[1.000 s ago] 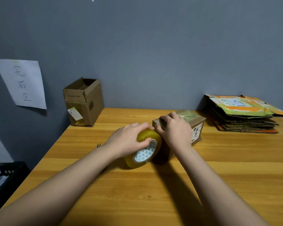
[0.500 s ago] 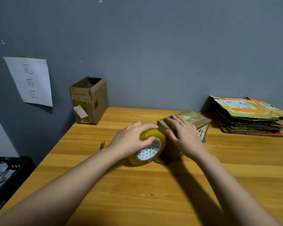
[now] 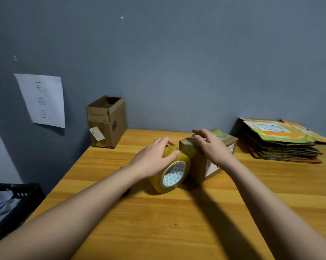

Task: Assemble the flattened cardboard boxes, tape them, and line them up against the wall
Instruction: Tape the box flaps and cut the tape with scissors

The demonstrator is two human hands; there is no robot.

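Note:
A small brown cardboard box (image 3: 209, 164) with a white label stands in the middle of the wooden table (image 3: 177, 222). My right hand (image 3: 211, 147) lies flat on its top, fingers straight, over a strip of tape. My left hand (image 3: 154, 158) grips a yellow tape roll (image 3: 170, 175) that stands on edge against the box's left side. An assembled box (image 3: 107, 121) with open top flaps stands at the wall in the far left corner. A stack of flattened boxes (image 3: 282, 141) lies at the far right.
A sheet of paper (image 3: 42, 100) with handwriting hangs on the left wall. A black crate (image 3: 23, 197) with grey cloth sits on the floor left of the table. A small dark item lies on the table behind my left forearm.
My right hand has uncurled from the box's near corner and slid along the top, now lying flat. The left hand still holds the tape roll beside the box.

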